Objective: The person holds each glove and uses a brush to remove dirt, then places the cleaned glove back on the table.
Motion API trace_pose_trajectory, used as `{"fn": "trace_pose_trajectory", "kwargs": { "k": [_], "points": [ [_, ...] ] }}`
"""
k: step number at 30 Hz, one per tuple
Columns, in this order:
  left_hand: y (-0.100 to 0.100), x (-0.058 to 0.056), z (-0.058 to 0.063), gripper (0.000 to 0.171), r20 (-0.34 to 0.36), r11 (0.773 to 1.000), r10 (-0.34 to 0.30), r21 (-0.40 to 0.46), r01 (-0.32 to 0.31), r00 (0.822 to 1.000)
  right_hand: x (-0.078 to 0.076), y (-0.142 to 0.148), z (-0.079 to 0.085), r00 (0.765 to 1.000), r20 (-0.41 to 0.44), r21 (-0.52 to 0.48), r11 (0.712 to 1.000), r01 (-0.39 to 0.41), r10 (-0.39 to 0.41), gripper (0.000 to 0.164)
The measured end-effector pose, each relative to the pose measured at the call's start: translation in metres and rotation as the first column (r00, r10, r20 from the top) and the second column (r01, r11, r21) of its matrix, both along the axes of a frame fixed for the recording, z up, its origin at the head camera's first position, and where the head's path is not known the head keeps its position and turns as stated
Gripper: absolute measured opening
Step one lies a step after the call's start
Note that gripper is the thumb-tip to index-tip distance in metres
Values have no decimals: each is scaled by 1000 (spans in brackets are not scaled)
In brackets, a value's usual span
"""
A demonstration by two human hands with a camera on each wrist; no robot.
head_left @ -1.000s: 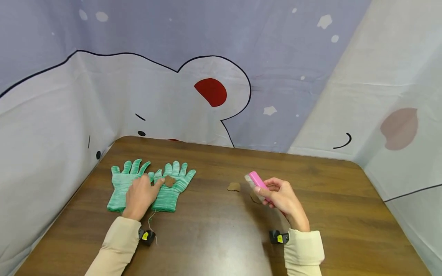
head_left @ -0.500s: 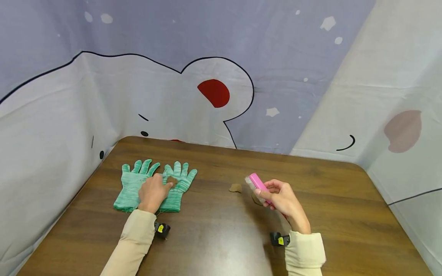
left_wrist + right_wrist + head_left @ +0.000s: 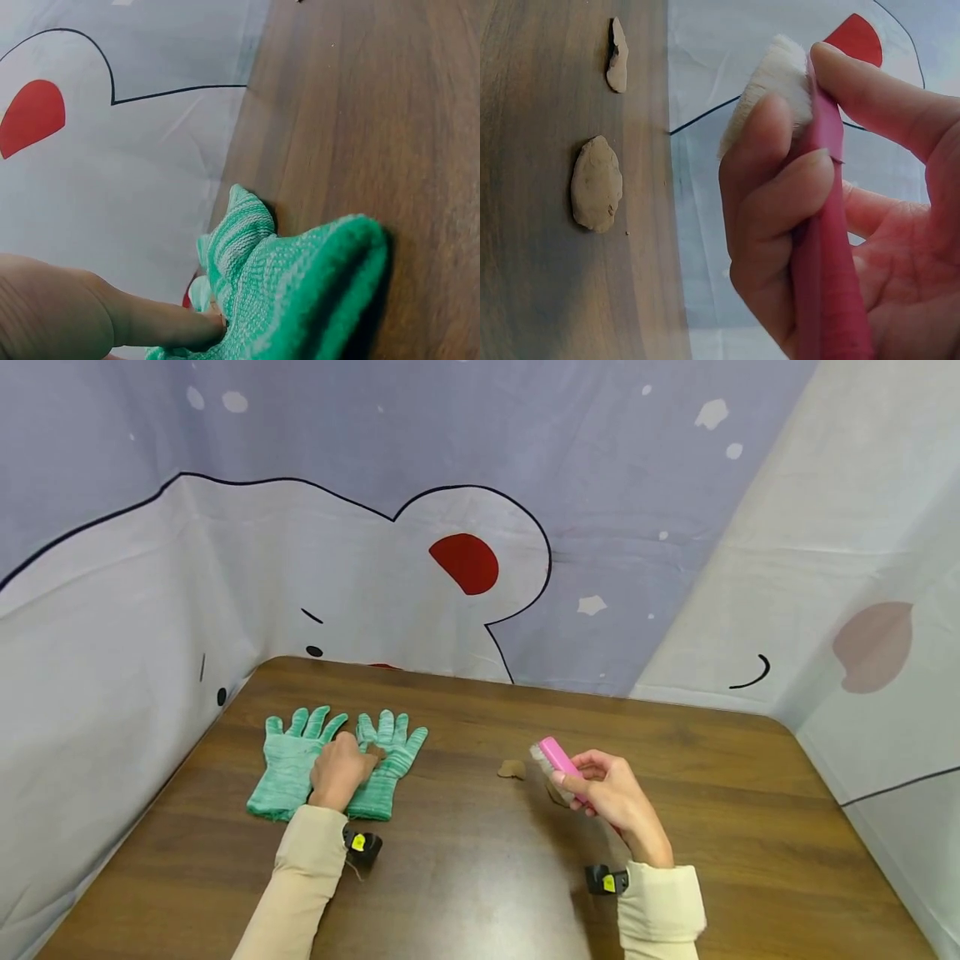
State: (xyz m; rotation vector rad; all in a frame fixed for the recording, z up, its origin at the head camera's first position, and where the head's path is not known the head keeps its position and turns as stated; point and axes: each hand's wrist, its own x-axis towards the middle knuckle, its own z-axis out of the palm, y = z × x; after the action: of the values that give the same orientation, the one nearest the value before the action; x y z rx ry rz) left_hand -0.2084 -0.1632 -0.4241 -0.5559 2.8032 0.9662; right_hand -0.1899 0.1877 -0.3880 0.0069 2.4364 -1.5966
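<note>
In the head view, the left hand (image 3: 341, 774), left of centre in the frame, rests at 2 green gloves that lie side by side on the desk (image 3: 465, 852). The left glove (image 3: 281, 777) is nearer the frame's left edge; the hand covers parts of both it and the right glove (image 3: 375, 795). A brown piece (image 3: 377, 751) lies on the right glove, just beside the thumb. In the left wrist view, 1 fingertip touches the knit; I cannot tell whether this hand pinches anything, since most of its fingers are hidden.

The right hand (image 3: 618, 793), right of centre, grips the pink brush (image 3: 558, 757), fingers curled round its handle. The brush is held tilted, its white bristles facing left in both the head and right wrist views.

2 more brown pieces lie on the desk: a flat piece (image 3: 512, 769) near mid-frame, and a second piece (image 3: 555, 793), partly behind the brush. Behind the desk, a printed curtain (image 3: 600, 485) fills the upper frame.
</note>
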Motion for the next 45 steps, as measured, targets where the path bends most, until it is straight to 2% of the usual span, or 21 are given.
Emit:
{"fn": "trace_pose_trajectory", "kwargs": {
  "k": [6, 14, 24, 28, 30, 32, 33, 35, 37, 38, 40, 43, 44, 45],
  "points": [
    [1, -3, 2, 32, -3, 998, 26, 52, -26, 1000, 1, 3, 0, 1000, 1, 4, 1000, 6, -6, 36],
    [-2, -5, -1, 35, -4, 997, 6, 71, -6, 1000, 0, 5, 1, 1000, 4, 10, 1000, 4, -4, 36],
    [1, -3, -5, 28, -67, 994, 16, 113, -8, 998, 1, 4, -1, 1000, 3, 24, 1000, -7, 7, 36],
    [-1, -6, -6, 18, -42, 980, 16, 199, -7, 999, 2, 4, -1, 1000, 3, 15, 1000, -3, 3, 37],
    [-2, -7, -6, 32, -18, 954, 8, 300, -2, 1000, 4, 4, -1, 1000, 14, -8, 1000, 8, -8, 38],
    [0, -7, -5, 49, -13, 909, -5, 416, 10, 1000, 7, 4, -1, 1000, 22, -45, 999, 19, -18, 39],
    [2, -7, -4, 52, -25, 880, -11, 474, 21, 1000, 8, 3, 0, 999, 25, -72, 997, 26, -24, 40],
    [10, -7, -3, 49, -61, 799, -10, 599, 45, 998, 10, -1, 3, 998, 40, -139, 989, 47, -42, 40],
    [20, -7, -2, 39, -116, 695, -1, 714, 84, 993, 12, -6, 6, 998, 40, -210, 976, 55, -47, 41],
    [26, -7, -1, 32, -143, 627, 6, 771, 107, 990, 12, -10, 8, 998, 38, -244, 968, 60, -52, 41],
    [40, -7, -1, 22, -177, 452, 31, 880, 144, 984, 14, -19, 12, 999, 27, -305, 951, 53, -47, 42],
    [61, -5, 2, 13, -186, 205, 35, 963, 175, 982, 17, -32, 18, 1000, 8, -387, 922, 28, -27, 40],
    [68, -4, 3, 11, -185, 129, 31, 975, 180, 982, 18, -37, 20, 1000, 0, -410, 912, 21, -23, 39],
    [75, -3, 4, 8, -192, 71, 18, 979, 190, 981, 20, -41, 22, 1000, -10, -431, 902, 12, -18, 37]
  ]
}}
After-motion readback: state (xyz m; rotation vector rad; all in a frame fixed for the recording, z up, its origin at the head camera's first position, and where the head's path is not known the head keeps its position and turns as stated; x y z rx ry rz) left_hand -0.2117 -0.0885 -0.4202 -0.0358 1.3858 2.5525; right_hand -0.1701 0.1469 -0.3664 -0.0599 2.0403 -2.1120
